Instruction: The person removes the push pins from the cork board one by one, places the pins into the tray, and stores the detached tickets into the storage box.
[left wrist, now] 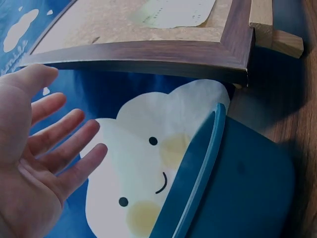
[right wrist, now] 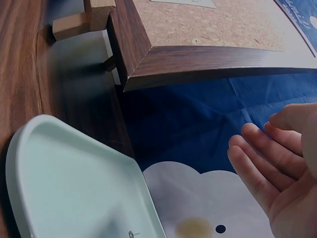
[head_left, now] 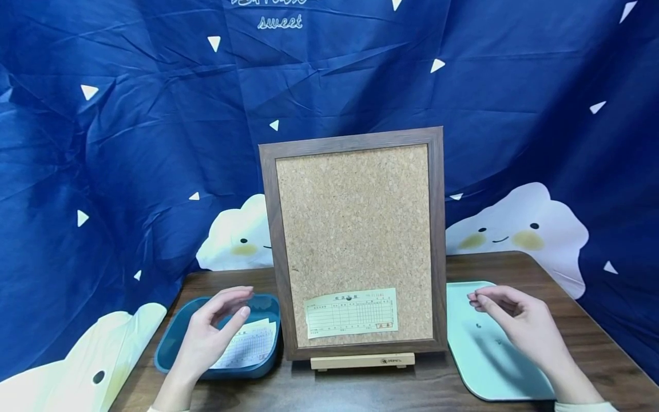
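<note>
A framed cork board [head_left: 360, 229] stands upright on a small wooden easel [head_left: 362, 361]. Near its bottom edge hangs a pale green printed slip [head_left: 352, 315], with a dark pin at its top middle. My left hand [head_left: 208, 329] hovers over the blue bin [head_left: 167, 343], fingers spread and relaxed, holding nothing; several printed slips [head_left: 252, 346] lie inside. Above the mint tray [head_left: 489, 380] is my right hand [head_left: 525, 326], its fingers loosely bent and the thumb close to the index finger. Nothing shows between them in the right wrist view. Tiny pins [head_left: 479, 325] lie on the tray.
The dark wood table [head_left: 370, 395] carries the board between bin and tray. Behind it hangs a blue curtain [head_left: 154, 143] with white clouds and triangles. The board's frame [head_left: 439, 240] stands close to both containers.
</note>
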The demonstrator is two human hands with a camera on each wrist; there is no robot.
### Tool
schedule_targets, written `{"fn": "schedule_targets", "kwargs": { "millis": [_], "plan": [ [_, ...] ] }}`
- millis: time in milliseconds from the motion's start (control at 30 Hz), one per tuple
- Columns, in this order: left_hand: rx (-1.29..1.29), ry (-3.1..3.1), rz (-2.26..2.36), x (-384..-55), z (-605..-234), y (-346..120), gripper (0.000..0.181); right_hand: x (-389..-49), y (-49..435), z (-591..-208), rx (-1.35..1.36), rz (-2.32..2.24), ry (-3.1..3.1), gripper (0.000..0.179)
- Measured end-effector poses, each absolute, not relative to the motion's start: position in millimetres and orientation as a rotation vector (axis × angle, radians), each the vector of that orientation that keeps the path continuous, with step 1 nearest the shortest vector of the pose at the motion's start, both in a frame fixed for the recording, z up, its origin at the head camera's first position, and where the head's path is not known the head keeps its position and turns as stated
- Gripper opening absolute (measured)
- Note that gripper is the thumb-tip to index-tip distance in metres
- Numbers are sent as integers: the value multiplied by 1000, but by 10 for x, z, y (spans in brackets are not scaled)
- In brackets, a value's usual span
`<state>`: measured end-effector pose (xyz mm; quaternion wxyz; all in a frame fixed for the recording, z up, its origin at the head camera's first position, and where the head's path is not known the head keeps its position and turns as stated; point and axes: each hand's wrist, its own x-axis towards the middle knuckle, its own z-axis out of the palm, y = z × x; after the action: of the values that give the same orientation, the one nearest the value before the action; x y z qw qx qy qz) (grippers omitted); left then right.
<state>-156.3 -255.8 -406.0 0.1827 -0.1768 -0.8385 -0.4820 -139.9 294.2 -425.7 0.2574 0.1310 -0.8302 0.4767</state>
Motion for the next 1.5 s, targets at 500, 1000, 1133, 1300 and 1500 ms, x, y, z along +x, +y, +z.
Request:
{"fn": "schedule_targets", "kwargs": {
  "millis": [500,1000,1133,1300,1500],
  "plan": [
    [-639,-2247,-1461,-1576,-4063,-2463,30,-1397,2837,-4213,390,1298,-2237,14],
    [-669,-2234,-1490,-1587,-4044,-2371,29,-1404,2727,-4163,410,1303,-2233,14],
    [-712,-2226,-1509,-1589,-4040,-2346,30,-1398,2697,-4140,410,1297,-2222,15],
    [-729,-2233,-1534,-1587,-4022,-2304,31,-1392,2650,-4108,418,1288,-2222,15],
    [-739,-2236,-1551,-1608,-4027,-2243,30,-1384,2593,-4068,440,1309,-2210,16]
  ]
}}
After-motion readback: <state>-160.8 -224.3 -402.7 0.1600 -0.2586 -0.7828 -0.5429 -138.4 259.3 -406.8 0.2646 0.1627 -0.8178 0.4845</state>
